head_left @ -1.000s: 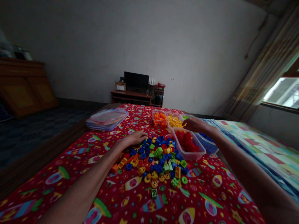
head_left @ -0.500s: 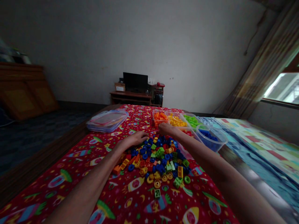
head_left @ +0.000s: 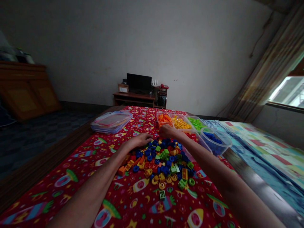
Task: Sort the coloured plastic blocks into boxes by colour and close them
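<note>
A mixed heap of plastic building blocks (head_left: 163,154), blue, green, yellow, orange and red, lies on the red patterned cloth in front of me. My left hand (head_left: 142,139) rests at the heap's far left edge, fingers loosely stretched and nothing visible in them. Just past the heap's far side, my right hand (head_left: 166,130) is closed with fingers pointing down; whatever it may hold is hidden. It stands in front of a clear bin of orange blocks (head_left: 164,118). Beside that are bins of yellow blocks (head_left: 181,123) and green blocks (head_left: 196,124). Red blocks (head_left: 191,136) show partly behind my right forearm.
A round clear tub (head_left: 223,145) holds blue blocks at the right edge of the table. Stacked clear lids (head_left: 110,122) lie at the far left. A bed (head_left: 268,148) adjoins on the right. A desk with a monitor (head_left: 139,83) stands by the wall.
The view has shifted slightly, so the scene sits a little to the right. My right hand has drawn slightly left and nearer the heap; my left hand stays at the heap's edge.
</note>
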`<state>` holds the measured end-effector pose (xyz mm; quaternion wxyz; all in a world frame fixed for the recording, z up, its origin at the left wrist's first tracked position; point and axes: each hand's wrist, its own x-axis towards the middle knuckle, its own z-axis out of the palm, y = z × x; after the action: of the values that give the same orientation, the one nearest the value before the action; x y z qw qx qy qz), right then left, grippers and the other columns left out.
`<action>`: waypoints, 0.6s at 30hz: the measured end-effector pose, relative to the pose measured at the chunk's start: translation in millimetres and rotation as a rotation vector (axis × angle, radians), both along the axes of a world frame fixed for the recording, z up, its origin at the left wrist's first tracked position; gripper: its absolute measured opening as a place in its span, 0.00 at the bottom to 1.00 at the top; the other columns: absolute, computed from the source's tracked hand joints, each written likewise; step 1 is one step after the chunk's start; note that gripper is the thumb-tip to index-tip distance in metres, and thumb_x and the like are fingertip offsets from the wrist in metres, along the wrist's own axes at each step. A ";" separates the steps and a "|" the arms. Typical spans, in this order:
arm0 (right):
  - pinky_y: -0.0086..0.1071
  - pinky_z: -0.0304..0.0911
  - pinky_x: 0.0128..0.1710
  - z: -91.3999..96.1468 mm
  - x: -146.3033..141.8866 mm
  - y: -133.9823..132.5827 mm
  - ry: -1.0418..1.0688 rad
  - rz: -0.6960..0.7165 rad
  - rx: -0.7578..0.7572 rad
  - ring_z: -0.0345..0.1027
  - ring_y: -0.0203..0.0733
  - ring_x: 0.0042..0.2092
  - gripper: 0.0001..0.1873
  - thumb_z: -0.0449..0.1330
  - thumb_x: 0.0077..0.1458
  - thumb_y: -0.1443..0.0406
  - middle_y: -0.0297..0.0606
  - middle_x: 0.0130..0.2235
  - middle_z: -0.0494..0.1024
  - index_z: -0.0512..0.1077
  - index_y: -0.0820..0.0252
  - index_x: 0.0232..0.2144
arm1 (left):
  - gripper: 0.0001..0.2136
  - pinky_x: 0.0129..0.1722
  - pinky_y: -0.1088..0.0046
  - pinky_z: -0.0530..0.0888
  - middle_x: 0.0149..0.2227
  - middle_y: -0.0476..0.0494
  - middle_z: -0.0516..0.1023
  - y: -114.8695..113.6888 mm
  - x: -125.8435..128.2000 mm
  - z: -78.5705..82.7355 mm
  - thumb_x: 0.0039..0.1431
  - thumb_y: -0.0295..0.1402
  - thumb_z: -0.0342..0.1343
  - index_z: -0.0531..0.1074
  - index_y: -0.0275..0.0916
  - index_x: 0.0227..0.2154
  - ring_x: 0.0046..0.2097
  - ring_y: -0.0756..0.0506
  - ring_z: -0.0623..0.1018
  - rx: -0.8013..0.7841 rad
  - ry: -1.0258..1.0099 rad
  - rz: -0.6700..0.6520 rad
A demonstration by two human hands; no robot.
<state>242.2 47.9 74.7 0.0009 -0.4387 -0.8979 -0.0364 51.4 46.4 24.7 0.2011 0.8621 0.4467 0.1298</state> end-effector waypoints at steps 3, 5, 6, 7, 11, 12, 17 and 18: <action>0.24 0.57 0.31 5.5 4.7 -21.5 0.148 -0.040 -0.032 0.68 0.36 0.34 0.12 0.55 0.53 0.67 0.40 0.34 0.78 0.77 0.64 0.37 | 0.16 0.36 0.76 0.70 0.37 0.45 0.81 4.0 -1.1 -3.3 0.56 0.38 0.46 0.77 0.37 0.38 0.37 0.45 0.76 0.017 -0.028 -0.032; 0.24 0.54 0.30 7.4 10.6 -35.6 0.267 -0.053 -0.021 0.65 0.33 0.32 0.11 0.56 0.52 0.66 0.37 0.32 0.76 0.76 0.63 0.35 | 0.16 0.35 0.76 0.70 0.33 0.47 0.80 7.0 -1.5 -5.7 0.56 0.39 0.47 0.77 0.38 0.36 0.35 0.46 0.76 0.039 -0.034 -0.059; 0.24 0.53 0.29 8.2 14.5 -41.9 0.316 -0.058 -0.014 0.63 0.32 0.30 0.10 0.56 0.52 0.66 0.35 0.30 0.75 0.76 0.64 0.34 | 0.16 0.35 0.77 0.70 0.32 0.47 0.80 8.2 -1.6 -6.5 0.56 0.39 0.47 0.77 0.38 0.35 0.35 0.46 0.75 0.051 -0.035 -0.070; 0.24 0.51 0.28 9.1 19.0 -47.4 0.365 -0.063 -0.014 0.62 0.31 0.29 0.10 0.56 0.52 0.65 0.34 0.28 0.73 0.76 0.64 0.32 | 0.15 0.35 0.77 0.70 0.31 0.47 0.80 9.1 -1.8 -7.1 0.56 0.39 0.47 0.77 0.38 0.35 0.35 0.46 0.75 0.059 -0.032 -0.081; 0.24 0.49 0.25 8.9 39.3 -60.0 0.508 -0.081 -0.076 0.58 0.29 0.25 0.12 0.55 0.54 0.62 0.30 0.22 0.68 0.75 0.64 0.27 | 0.16 0.38 0.76 0.70 0.35 0.44 0.80 9.1 -2.6 -4.9 0.57 0.40 0.46 0.76 0.37 0.35 0.37 0.46 0.75 0.042 -0.002 -0.100; 0.24 0.49 0.25 6.8 43.3 -60.7 0.516 -0.085 -0.095 0.58 0.28 0.25 0.12 0.55 0.53 0.62 0.30 0.22 0.68 0.75 0.64 0.26 | 0.17 0.39 0.75 0.70 0.37 0.43 0.80 8.4 -2.7 -3.2 0.57 0.41 0.46 0.76 0.37 0.37 0.38 0.45 0.76 0.031 0.006 -0.099; 0.25 0.55 0.30 -13.6 47.9 -56.0 0.421 -0.044 -0.113 0.64 0.32 0.30 0.09 0.58 0.52 0.65 0.35 0.28 0.76 0.77 0.63 0.31 | 0.19 0.48 0.73 0.68 0.47 0.41 0.77 1.6 -5.9 9.8 0.57 0.43 0.46 0.73 0.38 0.44 0.47 0.44 0.74 0.000 0.045 -0.105; 0.26 0.55 0.32 -16.9 46.7 -55.1 0.398 -0.023 -0.110 0.66 0.34 0.32 0.09 0.58 0.53 0.64 0.37 0.30 0.77 0.77 0.63 0.33 | 0.20 0.49 0.73 0.68 0.48 0.41 0.76 -0.9 -8.6 12.4 0.57 0.44 0.46 0.72 0.37 0.45 0.48 0.44 0.73 0.001 0.057 -0.100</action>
<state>288.9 -7.2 57.8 0.1540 -0.4468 -0.8756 0.1002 42.8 45.5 37.1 0.1942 0.8868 0.4083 0.0953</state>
